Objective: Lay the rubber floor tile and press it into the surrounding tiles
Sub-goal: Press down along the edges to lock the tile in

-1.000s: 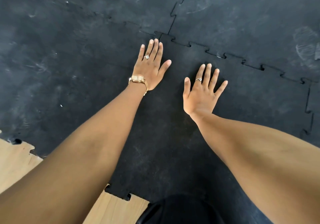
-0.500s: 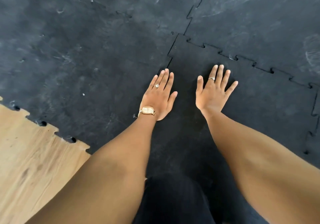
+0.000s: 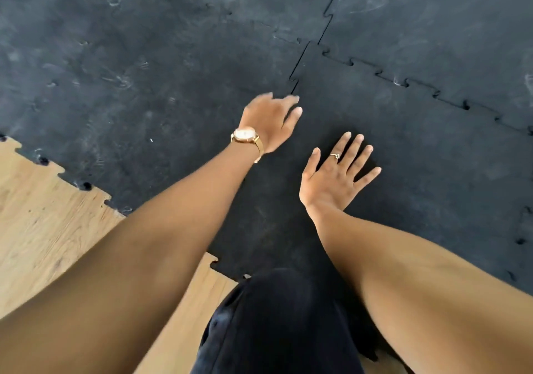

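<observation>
We note bare wood-grain flooring (image 3: 43, 229) at lower left, light tan, with darker grain streaks. A gold-toned wristwatch (image 3: 245, 135) with a pale round face sits on a mesh band. We record 1 thin ring (image 3: 335, 156), silver-coloured. Dark fabric (image 3: 282, 324), black and slightly creased, fills the bottom centre, overlapping the wood's edge.

Head view looks steeply down, near floor (image 3: 57, 243)

matt black rubber tile (image 3: 403, 148), grained wood floor (image 3: 43, 229)

Left hand's fingers (image 3: 277, 100) motion-blurred
</observation>
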Demonstrator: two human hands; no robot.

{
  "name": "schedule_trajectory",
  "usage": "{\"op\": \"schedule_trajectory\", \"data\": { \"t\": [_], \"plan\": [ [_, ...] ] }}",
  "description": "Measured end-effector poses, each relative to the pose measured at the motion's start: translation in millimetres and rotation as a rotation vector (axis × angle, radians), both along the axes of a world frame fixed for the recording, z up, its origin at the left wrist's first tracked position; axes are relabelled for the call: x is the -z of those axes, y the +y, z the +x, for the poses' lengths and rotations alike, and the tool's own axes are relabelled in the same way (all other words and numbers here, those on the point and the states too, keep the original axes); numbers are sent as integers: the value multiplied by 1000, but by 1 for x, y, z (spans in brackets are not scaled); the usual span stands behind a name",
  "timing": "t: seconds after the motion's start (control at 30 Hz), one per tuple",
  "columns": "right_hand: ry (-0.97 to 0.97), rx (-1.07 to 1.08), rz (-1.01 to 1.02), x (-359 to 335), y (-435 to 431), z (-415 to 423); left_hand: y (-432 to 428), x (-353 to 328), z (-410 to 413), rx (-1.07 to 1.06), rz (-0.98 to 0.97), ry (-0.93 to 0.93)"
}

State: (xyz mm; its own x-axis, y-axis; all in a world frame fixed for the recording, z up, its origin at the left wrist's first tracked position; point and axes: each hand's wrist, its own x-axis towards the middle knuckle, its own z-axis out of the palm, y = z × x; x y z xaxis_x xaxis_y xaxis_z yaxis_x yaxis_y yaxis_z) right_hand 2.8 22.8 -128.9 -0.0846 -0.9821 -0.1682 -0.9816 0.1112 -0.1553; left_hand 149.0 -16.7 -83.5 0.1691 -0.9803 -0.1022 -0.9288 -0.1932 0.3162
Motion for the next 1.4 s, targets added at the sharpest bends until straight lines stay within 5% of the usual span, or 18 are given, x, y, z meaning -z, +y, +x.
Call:
{"op": "schedule_trajectory", "data": {
  "t": [0.3, 0.63, 0.97, 1.4],
  "plan": [
    [-4, 21, -22, 1, -1, 0, 79, 28, 0, 112, 99, -377],
    [2, 7, 4, -1, 0, 1, 71, 18, 3, 267, 109, -562],
    [-80, -20, -52, -3, 5, -6, 151, 33, -22, 6, -1, -235],
    [-15, -4, -45, 7, 0, -1, 150, 38, -24, 51, 19, -384]
  ]
}}
